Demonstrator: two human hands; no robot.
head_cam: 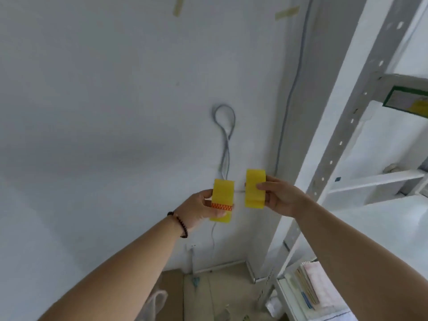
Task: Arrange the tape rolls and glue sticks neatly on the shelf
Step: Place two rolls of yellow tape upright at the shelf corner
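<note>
Your arms are bare, no sleeves, no gloves. L wrist has a bracelet [179, 224] of small dark round beads, single strand, some w/ a reddish tint. R wrist has nothing on it.

Grey looped cable [224, 126] on white wall [92, 112]

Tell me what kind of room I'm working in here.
Probably a storeroom or utility corner: a white slotted-steel shelf unit against a bare wall, loose grey cable running down it, stacked books low on the shelf. Each hand holds a yellow tape roll.
</note>
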